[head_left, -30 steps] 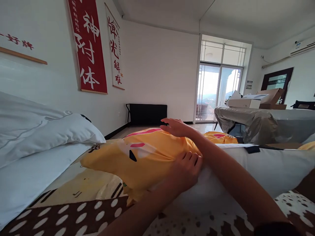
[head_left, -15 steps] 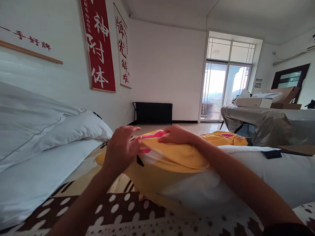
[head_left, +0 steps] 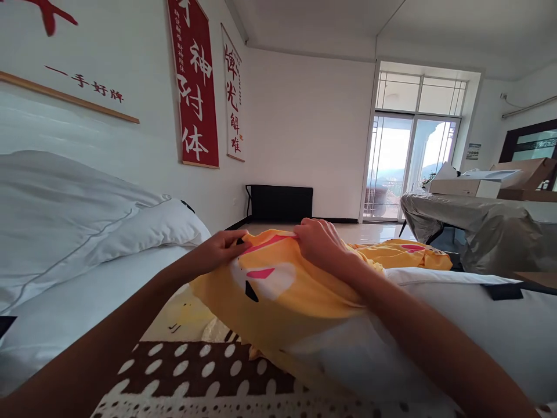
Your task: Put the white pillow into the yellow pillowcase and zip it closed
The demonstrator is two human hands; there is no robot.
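Note:
A yellow pillowcase (head_left: 287,296) with a pink and white cartoon print is partly pulled over a white pillow (head_left: 456,325) lying on the bed. My left hand (head_left: 220,249) pinches the far left edge of the yellow pillowcase. At the pillowcase's top edge, my right hand (head_left: 319,241) is closed on the fabric. Both arms stretch forward over the bed.
White pillows (head_left: 87,226) are stacked at the left against the wall. A brown dotted bedcover (head_left: 209,377) lies under my arms. A covered table (head_left: 478,223) with cardboard boxes (head_left: 474,183) stands at the right. A black bench (head_left: 281,202) and a glass door (head_left: 409,168) are at the back.
My left hand left the pillowcase's near side, swung over to the left and took hold of its far edge. The right hand curled shut on the top edge. The view shifted left.

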